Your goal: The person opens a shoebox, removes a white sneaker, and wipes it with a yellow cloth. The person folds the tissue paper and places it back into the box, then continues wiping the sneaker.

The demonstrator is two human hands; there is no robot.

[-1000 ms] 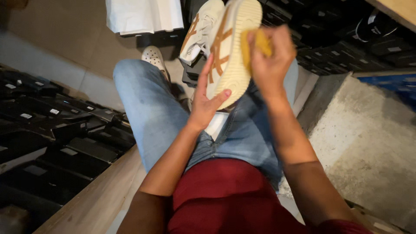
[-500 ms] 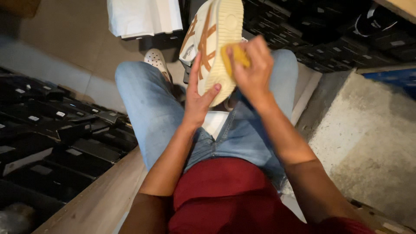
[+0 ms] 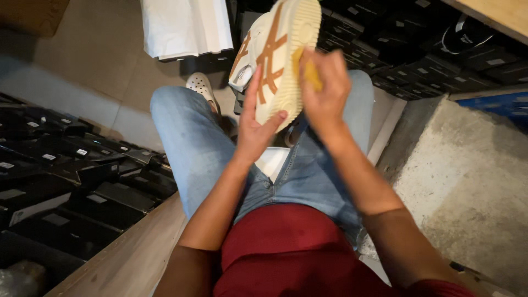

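Note:
I sit with my knees in blue jeans below me. My left hand (image 3: 257, 127) grips a cream sneaker (image 3: 278, 60) with tan-orange stripes, holding it up on its side with the pale sole edge turned towards my other hand. My right hand (image 3: 324, 93) presses a small yellow cloth (image 3: 312, 72) against the sole edge of that shoe. Most of the cloth is hidden under my fingers. A white paper or cloth lies on my lap (image 3: 273, 161) between my thighs.
Stacks of black shoe boxes (image 3: 66, 181) lie to the left and more (image 3: 418, 49) at the upper right. A white bag (image 3: 187, 26) stands on the tiled floor ahead. A rough concrete block (image 3: 467, 181) is at the right, wooden planks (image 3: 126, 258) at the lower left.
The sneaker has turned from sole-facing to more on its side and shifted left. My right hand with the yellow cloth has slid down along the sole edge.

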